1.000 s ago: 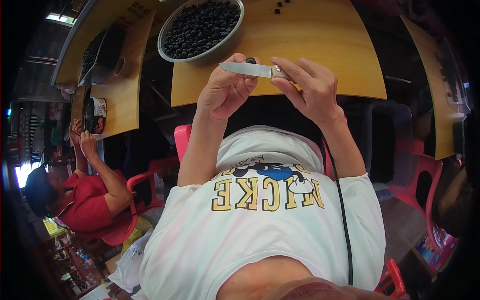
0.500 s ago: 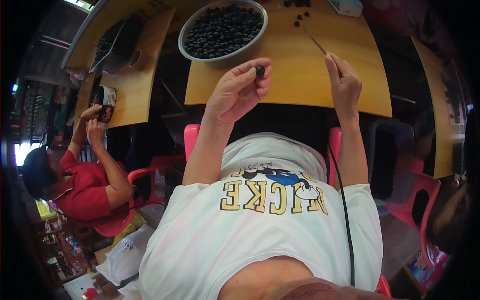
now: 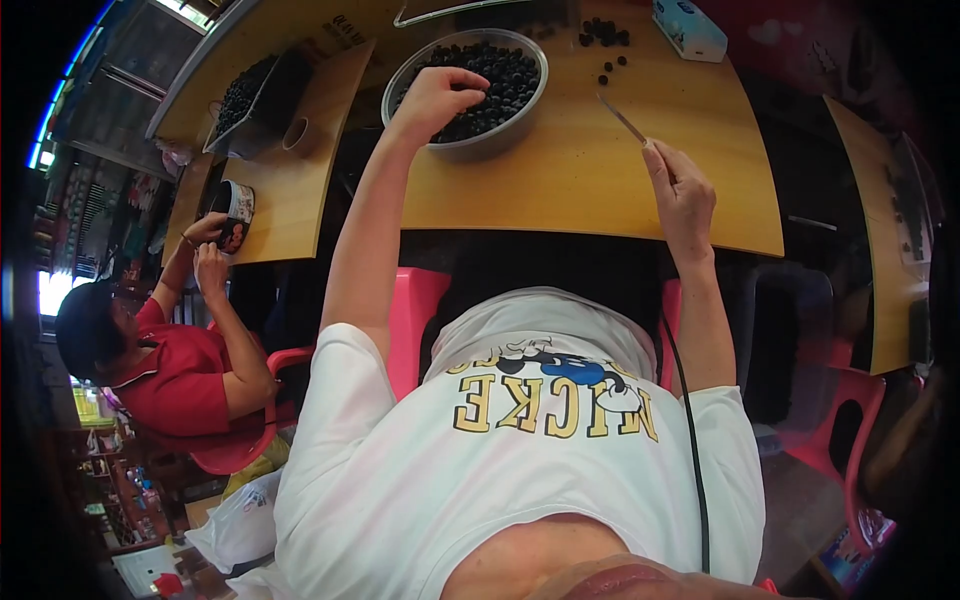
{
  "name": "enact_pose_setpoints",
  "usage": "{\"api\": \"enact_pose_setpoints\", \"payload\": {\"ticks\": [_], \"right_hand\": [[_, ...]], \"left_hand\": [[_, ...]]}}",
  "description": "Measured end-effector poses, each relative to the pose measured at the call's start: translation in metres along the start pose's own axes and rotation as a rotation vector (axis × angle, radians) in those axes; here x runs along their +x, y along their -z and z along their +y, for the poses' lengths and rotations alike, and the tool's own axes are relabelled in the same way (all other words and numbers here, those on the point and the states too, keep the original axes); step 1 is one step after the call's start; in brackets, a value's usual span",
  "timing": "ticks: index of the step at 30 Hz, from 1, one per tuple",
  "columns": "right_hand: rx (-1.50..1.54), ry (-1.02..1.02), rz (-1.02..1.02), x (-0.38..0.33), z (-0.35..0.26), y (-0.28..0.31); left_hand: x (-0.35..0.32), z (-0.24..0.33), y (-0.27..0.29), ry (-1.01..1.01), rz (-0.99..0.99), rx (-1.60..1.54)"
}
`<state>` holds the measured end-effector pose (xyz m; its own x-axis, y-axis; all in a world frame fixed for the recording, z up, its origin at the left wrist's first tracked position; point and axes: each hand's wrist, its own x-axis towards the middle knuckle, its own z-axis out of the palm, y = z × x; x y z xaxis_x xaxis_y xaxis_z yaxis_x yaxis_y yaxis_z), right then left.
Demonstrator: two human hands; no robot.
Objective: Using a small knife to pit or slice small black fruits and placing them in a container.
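Dark fruits (image 3: 480, 80) fill the bowl (image 3: 455, 150), few (image 3: 605, 35) set aside on the surface (image 3: 560, 180); my left hand (image 3: 440, 95) reaches in, fingers curled, grasp unclear; right hand (image 3: 680, 190) closed on knife (image 3: 622, 118); mostly undone.

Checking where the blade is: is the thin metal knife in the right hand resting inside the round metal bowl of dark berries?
No, the thin metal knife in the right hand points over the bare wooden table, beside the round metal bowl of dark berries.
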<state>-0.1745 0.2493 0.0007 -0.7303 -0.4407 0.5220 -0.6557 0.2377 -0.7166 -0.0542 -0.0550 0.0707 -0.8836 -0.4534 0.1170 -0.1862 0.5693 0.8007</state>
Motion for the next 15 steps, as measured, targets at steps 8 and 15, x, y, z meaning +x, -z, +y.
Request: {"api": "enact_pose_setpoints", "payload": {"ticks": [8,15], "right_hand": [[-0.004,-0.011,0.003,0.003,-0.001,0.000],[-0.003,0.024,0.010,-0.001,0.001,0.001]], "left_hand": [[0.025,-0.015,-0.007,0.088,-0.115,0.174],[0.011,-0.008,-0.008,0.194,0.025,-0.615]]}}
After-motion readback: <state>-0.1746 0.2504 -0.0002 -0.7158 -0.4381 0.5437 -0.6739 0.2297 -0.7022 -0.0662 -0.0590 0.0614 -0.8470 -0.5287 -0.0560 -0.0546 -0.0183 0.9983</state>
